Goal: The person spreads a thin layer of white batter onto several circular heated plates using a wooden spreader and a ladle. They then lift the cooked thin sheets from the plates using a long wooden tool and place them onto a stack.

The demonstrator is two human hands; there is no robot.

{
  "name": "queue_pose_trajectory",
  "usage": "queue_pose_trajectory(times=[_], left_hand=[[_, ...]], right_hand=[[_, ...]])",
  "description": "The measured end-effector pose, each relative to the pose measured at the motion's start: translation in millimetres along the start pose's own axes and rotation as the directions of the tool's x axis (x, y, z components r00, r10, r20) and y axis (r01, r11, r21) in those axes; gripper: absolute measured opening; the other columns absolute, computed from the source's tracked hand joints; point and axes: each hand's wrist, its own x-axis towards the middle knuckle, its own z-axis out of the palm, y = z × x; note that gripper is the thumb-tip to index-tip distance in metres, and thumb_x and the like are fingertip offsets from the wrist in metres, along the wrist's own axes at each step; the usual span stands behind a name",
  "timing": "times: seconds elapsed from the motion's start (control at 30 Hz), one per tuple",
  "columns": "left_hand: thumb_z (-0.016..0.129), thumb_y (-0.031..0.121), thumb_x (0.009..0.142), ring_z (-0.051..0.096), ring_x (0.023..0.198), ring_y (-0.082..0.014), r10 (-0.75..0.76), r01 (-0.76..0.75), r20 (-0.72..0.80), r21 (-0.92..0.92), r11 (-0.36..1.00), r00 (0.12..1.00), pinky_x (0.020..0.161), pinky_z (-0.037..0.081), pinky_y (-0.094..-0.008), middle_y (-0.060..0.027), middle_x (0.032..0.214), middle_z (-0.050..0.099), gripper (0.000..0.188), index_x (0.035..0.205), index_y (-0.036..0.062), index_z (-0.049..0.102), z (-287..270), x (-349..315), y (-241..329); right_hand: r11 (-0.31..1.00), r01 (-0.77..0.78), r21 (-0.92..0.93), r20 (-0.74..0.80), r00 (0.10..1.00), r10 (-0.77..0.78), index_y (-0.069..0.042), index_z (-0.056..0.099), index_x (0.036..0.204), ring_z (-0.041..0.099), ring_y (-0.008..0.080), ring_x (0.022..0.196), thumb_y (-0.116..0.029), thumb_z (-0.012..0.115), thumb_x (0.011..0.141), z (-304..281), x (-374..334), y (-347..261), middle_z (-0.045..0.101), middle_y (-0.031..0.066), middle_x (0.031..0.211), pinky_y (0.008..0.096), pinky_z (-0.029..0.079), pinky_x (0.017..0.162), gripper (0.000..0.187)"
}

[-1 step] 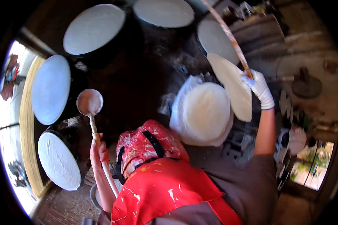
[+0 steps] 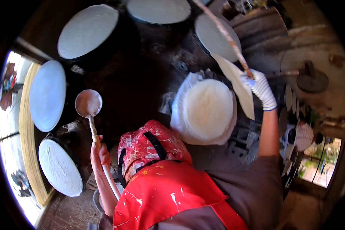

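Observation:
My left hand (image 2: 100, 153) is closed around the pale handle of a ladle (image 2: 88, 103), whose round bowl is coated in a pinkish-white film. In a striped white glove, my right hand (image 2: 260, 87) grips a long, thin brown stick (image 2: 226, 35) that runs up and away to the left. A thin, pale round sheet (image 2: 235, 82) hangs beside that glove, seen nearly edge-on; whether the fingers or the stick bear it I cannot tell. Left of the sheet lies a stack of whitish round sheets (image 2: 207, 109) on white cloth or plastic.
Several round hot-plate-like discs with white coating ring the dark middle: far right (image 2: 214, 36), far (image 2: 159, 10), far left (image 2: 89, 32), left (image 2: 48, 96) and near left (image 2: 60, 167). A wooden beam (image 2: 28, 130) borders the left window. A red apron (image 2: 168, 195) covers my front.
The pale sheet has turned more edge-on beside my gloved right hand, which has shifted slightly left. The ladle stays in my left hand. The whole view has shifted a little.

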Motion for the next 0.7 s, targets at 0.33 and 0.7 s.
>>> queue_pose_trajectory(times=[0.33,0.7], left_hand=[[0.043,0.025,0.091,0.033,0.036,-0.0047,-0.054,0.064,0.228,-0.035,0.997,0.972,0.033,0.028,-0.0165,-0.0003,0.064,0.039,0.036,0.117,0.0008,0.038,18.6,24.4,-27.7],[0.041,0.029,0.091,0.032,0.034,-0.0027,0.095,-0.091,0.048,-0.089,0.992,0.994,0.032,0.027,-0.0162,0.0026,0.061,0.038,0.033,0.112,0.0026,0.043,-15.8,13.7,-28.5]], right_hand=[[0.954,-0.146,-0.262,0.165,0.967,0.193,-0.009,0.055,0.09,0.056,0.034,0.077,-0.025,0.061,0.072,297.5,-96.2,149.7,0.055,0.014,0.091,0.0436,0.046,0.068,0.025],[0.99,-0.046,-0.132,0.174,0.982,0.069,-0.006,0.055,0.084,0.055,0.0361,0.072,-0.028,0.061,0.07,374.5,-78.3,140.6,0.057,0.0171,0.084,0.0434,0.045,0.063,0.027]])
